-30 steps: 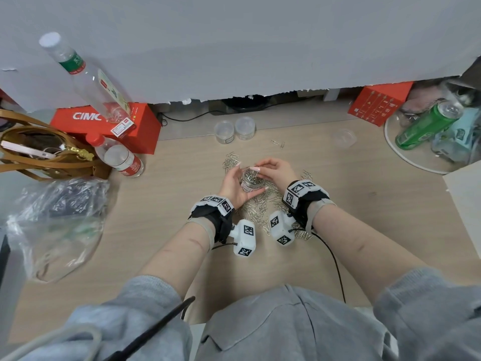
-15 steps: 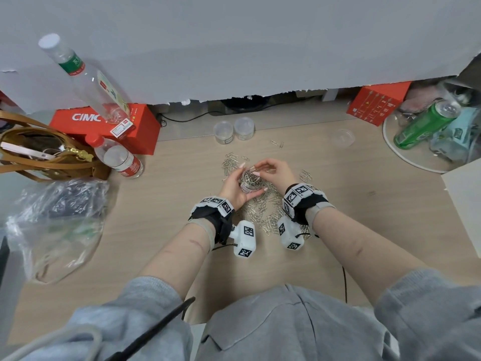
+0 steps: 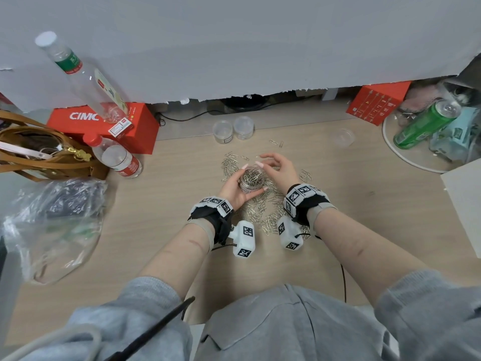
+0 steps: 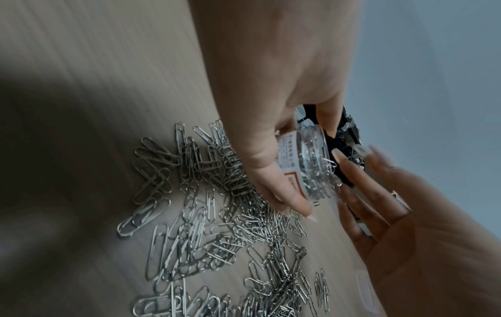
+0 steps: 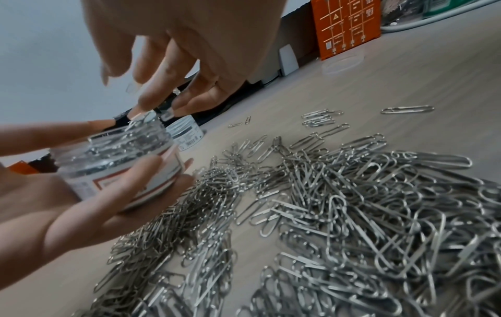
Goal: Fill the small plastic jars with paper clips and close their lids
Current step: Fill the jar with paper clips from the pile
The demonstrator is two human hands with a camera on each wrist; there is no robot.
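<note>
Already nearly full, the jar sits cupped in the left hand, raised over the clips so strays fall back on the pile. Right hand hovers beside its mouth, fingers loose, apparently holding nothing. A lid waits well apart.

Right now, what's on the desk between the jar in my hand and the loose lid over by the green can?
Mostly bare desk; two stray paper clips lie there in the head view.

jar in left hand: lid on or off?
Off. The jar in the left hand shows an open mouth heaped with paper clips; right hand hovers above it.
</note>
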